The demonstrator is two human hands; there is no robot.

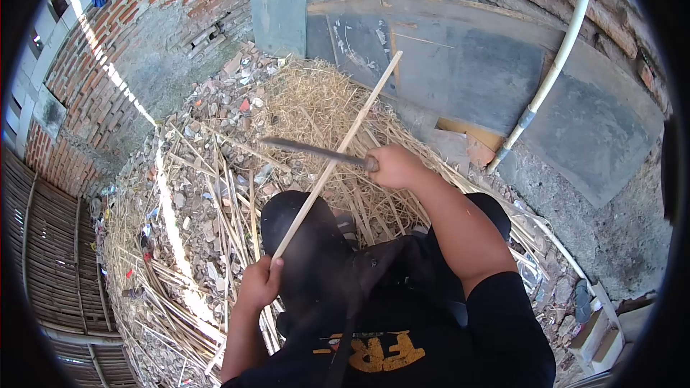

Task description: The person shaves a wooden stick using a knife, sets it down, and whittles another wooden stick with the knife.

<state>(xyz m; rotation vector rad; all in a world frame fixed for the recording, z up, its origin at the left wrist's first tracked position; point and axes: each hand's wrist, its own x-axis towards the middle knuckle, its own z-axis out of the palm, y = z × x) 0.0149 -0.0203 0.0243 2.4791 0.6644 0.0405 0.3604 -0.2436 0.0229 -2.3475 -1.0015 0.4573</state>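
Observation:
My left hand [260,284] is closed round the lower end of a long pale bamboo strip [363,111], which slants up and to the right past my knee. In my right hand [397,166] is the handle of a machete [309,148], its dark blade pointing left. The blade crosses the strip around its middle; whether it touches or passes just over it I cannot tell. Beneath and beyond the strip lies a heap of thin straw-coloured shavings [309,97]. The fingertips of my right hand are partly hidden by the grip.
Loose bamboo strips [228,208] lie over rubble on my left. A brick wall [151,43] and grey boards [467,57] stand ahead. A pale pipe [557,65] leans at the right. A woven bamboo panel [54,244] is at the far left, a sandal [582,300] at the right.

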